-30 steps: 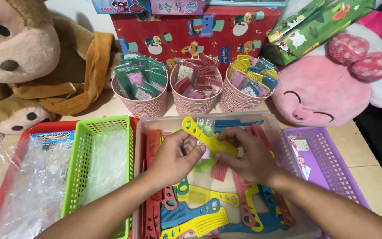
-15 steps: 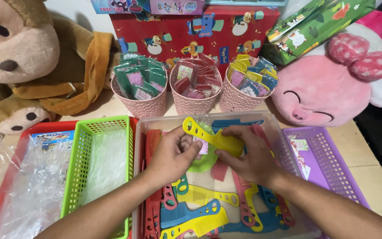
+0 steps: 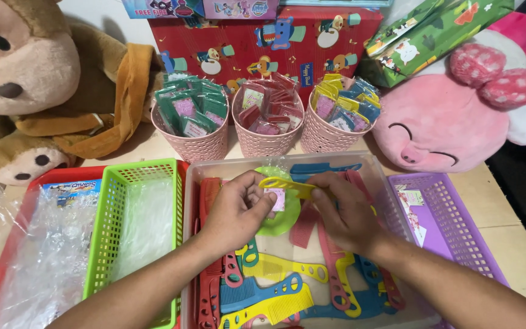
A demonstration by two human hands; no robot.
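My left hand (image 3: 238, 210) and my right hand (image 3: 345, 210) meet over a clear plastic tray (image 3: 275, 166) of coloured combs. Between them they hold a yellow comb (image 3: 287, 185) lying level, my right fingers pinching its right end. My left fingertips grip a small pink packet (image 3: 274, 199) and touch the comb's left end. A round green mirror-like disc (image 3: 281, 214) lies just under the packet. Red, yellow and blue combs (image 3: 275, 292) fill the tray below my wrists.
A green basket (image 3: 138, 231) and a red tray with clear bags (image 3: 31, 256) sit left; a purple basket (image 3: 445, 225) right. Three pink cups (image 3: 266, 131) of packets stand behind. A brown plush monkey (image 3: 25, 73) and pink plush (image 3: 458, 116) flank a red box.
The yellow comb has dropped from a tilted position to level, lower over the tray. My left hand now holds a pink packet against it, over the green disc.
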